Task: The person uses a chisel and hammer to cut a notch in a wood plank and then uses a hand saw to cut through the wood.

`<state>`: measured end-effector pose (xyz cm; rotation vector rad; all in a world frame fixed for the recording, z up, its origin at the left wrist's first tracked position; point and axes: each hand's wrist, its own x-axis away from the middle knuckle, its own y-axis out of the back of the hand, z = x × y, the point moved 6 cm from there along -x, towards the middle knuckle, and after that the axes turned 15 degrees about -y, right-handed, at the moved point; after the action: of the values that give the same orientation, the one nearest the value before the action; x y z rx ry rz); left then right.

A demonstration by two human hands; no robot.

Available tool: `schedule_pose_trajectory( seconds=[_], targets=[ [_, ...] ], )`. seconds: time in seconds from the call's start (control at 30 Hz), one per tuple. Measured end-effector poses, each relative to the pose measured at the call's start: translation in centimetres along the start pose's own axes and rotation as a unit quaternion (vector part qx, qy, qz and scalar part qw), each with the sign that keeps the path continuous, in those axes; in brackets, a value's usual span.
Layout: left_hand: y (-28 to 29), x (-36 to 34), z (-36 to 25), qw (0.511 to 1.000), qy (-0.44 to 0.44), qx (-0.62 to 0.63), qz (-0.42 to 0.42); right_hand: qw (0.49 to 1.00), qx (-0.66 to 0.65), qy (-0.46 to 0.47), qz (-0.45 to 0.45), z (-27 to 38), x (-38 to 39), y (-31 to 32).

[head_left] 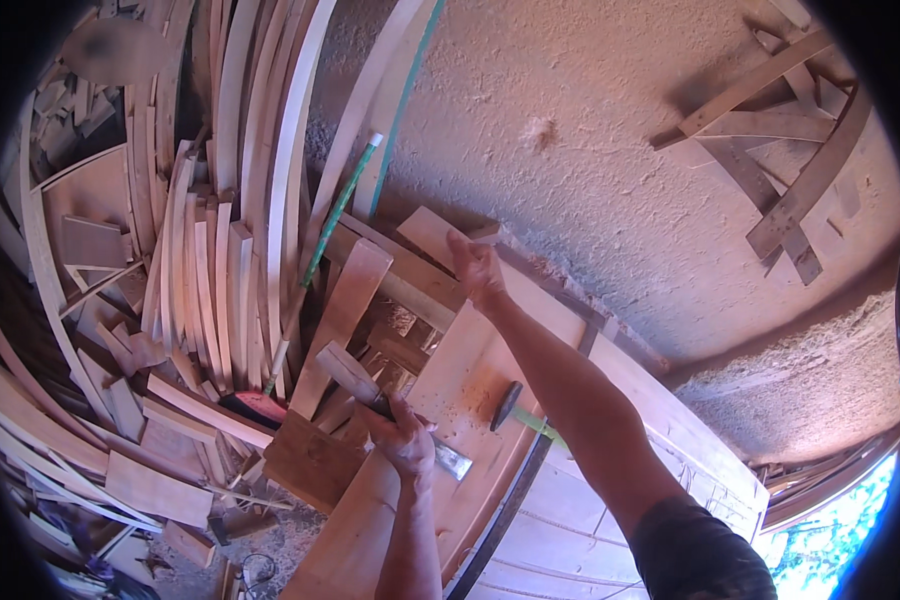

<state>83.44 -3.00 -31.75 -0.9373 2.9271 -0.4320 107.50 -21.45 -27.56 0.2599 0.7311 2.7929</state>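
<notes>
My left hand (407, 445) is closed around a chisel (342, 368). The thick wooden handle points up and left, and the flat metal blade comes out low on the right, over the wide plank. At the far end of the bench, my right hand (478, 272) is closed on a pale wooden board (425, 229) by the wall; its fingertips are partly hidden. Between my arms a hammer (506, 404) lies on the wide plank (460, 375), its dark head up and its green handle partly behind my right forearm. Reddish-brown dust and chips dot the plank near the hammer head.
Long curved wooden strips (270, 120) lean in a dense stack at the left. A green stick (340, 215) stands among them. Offcuts (160, 480) litter the floor. A brown block (313, 460) sits beside the plank. Wooden templates (790, 140) hang on the rough wall (560, 90).
</notes>
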Motion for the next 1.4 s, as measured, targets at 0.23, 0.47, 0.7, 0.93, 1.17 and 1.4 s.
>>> schedule_pose_trajectory(
  seconds=[0.23,0.47,0.7,0.93,1.17,1.4],
  targets=[
    [0.3,-0.8,0.0,0.997,-0.012,0.076,-0.001,0.742,-0.627,-0.185,-0.151,-10.9,8.1,17.8],
    [-1.2,0.7,-1.8,0.978,0.05,0.107,0.173,0.92,-0.383,0.056,-0.066,-2.9,30.1,22.5],
    [-2.4,17.9,-9.7,0.83,0.155,0.005,0.536,0.894,-0.383,0.227,-0.047,4.9,39.7,27.5],
    [-0.2,31.7,-13.2,0.753,0.217,0.066,0.618,0.897,-0.416,0.078,0.13,1.4,51.0,25.9],
    [1.9,36.2,-14.6,0.802,0.229,0.095,0.544,0.916,-0.36,0.107,0.143,0.0,59.8,30.3],
    [0.7,40.5,-23.9,0.611,-0.314,-0.404,0.604,0.841,-0.379,-0.071,0.38,-5.8,64.6,32.3]
  ],
)
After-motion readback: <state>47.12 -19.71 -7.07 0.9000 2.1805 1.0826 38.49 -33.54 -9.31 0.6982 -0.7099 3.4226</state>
